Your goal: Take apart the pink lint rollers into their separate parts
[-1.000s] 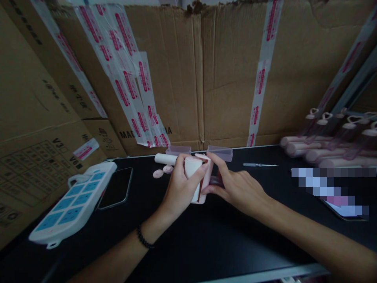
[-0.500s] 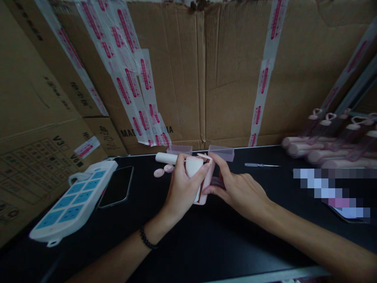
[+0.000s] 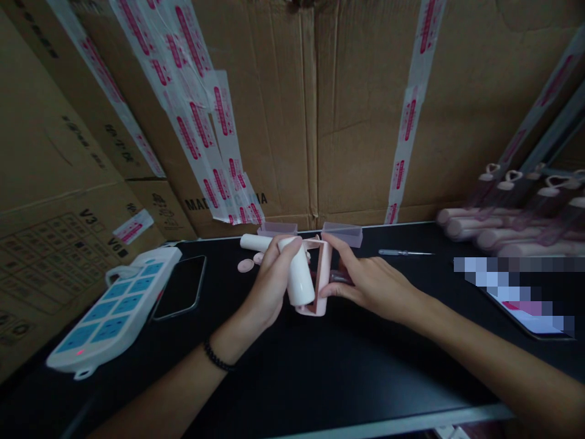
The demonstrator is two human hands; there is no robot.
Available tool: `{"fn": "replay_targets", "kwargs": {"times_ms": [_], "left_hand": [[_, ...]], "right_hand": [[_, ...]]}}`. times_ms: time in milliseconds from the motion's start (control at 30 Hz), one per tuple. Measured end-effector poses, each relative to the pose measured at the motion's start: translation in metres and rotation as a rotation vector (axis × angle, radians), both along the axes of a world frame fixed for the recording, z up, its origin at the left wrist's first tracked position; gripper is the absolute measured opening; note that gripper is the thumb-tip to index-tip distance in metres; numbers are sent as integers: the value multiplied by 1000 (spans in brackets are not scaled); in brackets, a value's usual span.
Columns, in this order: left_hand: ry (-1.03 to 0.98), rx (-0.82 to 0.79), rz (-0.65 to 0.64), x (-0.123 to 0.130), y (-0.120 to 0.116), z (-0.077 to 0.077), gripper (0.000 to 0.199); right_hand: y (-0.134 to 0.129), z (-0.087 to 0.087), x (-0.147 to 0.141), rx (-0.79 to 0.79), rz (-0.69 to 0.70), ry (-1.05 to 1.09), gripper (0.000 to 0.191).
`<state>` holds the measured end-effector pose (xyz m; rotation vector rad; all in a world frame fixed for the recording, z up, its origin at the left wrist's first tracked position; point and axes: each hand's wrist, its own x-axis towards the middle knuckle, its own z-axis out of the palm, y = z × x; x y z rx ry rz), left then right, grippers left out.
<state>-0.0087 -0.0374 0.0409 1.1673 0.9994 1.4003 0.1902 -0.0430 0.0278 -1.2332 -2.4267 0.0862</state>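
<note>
My left hand is closed around a glossy white cylinder, which leans with its lower end toward me. Right beside it stands a pale pink rectangular frame with an open middle, pinched at its right side between the thumb and fingers of my right hand. The cylinder lies across the left part of the frame; whether the two touch is unclear. A dark translucent piece shows behind my right thumb, partly hidden. Beyond my left hand lie another white cylinder and small pink discs.
Two translucent purple trays sit against the cardboard wall. A screwdriver lies to the right, near several pink cylindrical devices and a phone with a lit, pixelated screen. Leftward are a dark phone and a power strip.
The white cylinder has turned in my left hand and come away from the pink frame, so its side and the frame's opening now show. My right hand keeps its grip on the frame.
</note>
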Motion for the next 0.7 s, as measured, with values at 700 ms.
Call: {"fn": "replay_targets", "kwargs": {"times_ms": [700], "left_hand": [[-176,86,-27,-35,33,10,20]], "right_hand": [[63,7,91,-681,216,172,71]]}}
